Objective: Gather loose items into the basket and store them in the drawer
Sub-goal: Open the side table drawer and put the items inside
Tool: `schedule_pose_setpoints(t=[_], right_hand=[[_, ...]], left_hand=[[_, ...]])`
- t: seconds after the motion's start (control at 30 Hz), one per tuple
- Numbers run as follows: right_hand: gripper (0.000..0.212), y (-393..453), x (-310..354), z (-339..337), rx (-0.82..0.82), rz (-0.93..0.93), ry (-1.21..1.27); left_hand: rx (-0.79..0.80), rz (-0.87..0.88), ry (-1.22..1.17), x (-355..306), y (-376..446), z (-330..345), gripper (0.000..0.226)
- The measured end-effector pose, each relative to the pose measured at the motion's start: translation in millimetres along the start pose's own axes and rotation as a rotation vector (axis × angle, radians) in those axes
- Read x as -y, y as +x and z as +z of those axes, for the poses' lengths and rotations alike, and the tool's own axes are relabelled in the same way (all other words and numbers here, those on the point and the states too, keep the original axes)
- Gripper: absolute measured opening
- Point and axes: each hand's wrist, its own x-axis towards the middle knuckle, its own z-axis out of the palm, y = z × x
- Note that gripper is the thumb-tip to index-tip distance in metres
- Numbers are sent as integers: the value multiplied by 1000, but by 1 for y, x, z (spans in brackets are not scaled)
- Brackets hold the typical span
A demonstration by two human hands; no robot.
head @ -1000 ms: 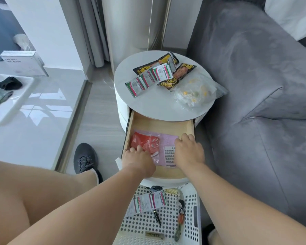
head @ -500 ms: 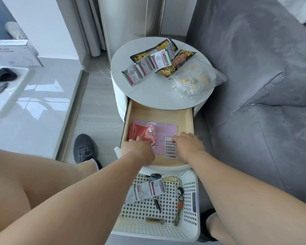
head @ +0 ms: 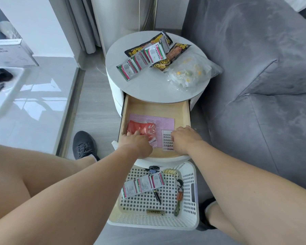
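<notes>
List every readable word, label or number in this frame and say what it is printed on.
"CAR DUST COLLECTOR": partly blurred, on the white box at far left.
Sachet strips on the table and in the basket: print too small.
Black snack packets: yellow characters, unreadable.
Pink sheet in the drawer: unreadable.

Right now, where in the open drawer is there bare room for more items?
The drawer is bare along its back, behind the pink sheet, and down its right side. The front is crowded: red packet, both hands.
</notes>
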Motion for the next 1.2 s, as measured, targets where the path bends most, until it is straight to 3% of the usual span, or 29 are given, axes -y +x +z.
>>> schedule_pose_setpoints(t=[0.03, 0.1, 0.17, 0.2, 0.27, 0.3, 0.4, 0.47, 0.53, 0.6, 0.67, 0.73, 0.87, 1.03, 1.2], right_hand=[[28, -5, -1, 1, -55, 3, 48], [23, -14, -6, 5, -240, 54, 205], [20, -27, -10, 10, -528, 141, 352], [20, -34, -12, 15, -662, 204, 410], [22, -51, -12, 25, -810, 421, 590], [25, -58, -12, 32, -793, 575, 722], [40, -80, -7, 63, -565, 1018, 1047], [43, -99, 8, 88, -424, 1050, 1030], [39, -112, 27, 116, -211, 836, 884], [31, -115, 42, 141, 124, 546, 777], [29, -108, 51, 162, 451, 339, 718], [26, -100, 56, 180, 632, 220, 635], [20, -89, 60, 211, 563, 342, 615], [30, -56, 89, 231, 432, 404, 524], [18, -41, 102, 248, 340, 320, 364]], left_hand=[[-19, -6, 0, 0, -1, -1, 65], [-208, 4, -73, -1, -6, -6, 53], [-443, 49, -344, -10, -14, -15, 38], [-444, 103, -534, -15, -19, -23, 32], [-191, 254, -935, -29, -31, -41, 24], [-25, 333, -1043, -36, -38, -48, 23], [589, 511, -938, -50, -59, -55, 23], [988, 517, -709, -55, -65, -34, 25], [1086, 419, -523, -61, -68, 9, 28], [930, 347, -338, -56, -66, 66, 31], [659, 282, -113, -37, -59, 121, 34], [461, 92, -94, -12, -47, 154, 34], [373, -36, -213, 10, -36, 168, 32], [354, -103, -372, 7, -10, 192, 36], [282, -4, -441, -11, 0, 200, 42]])
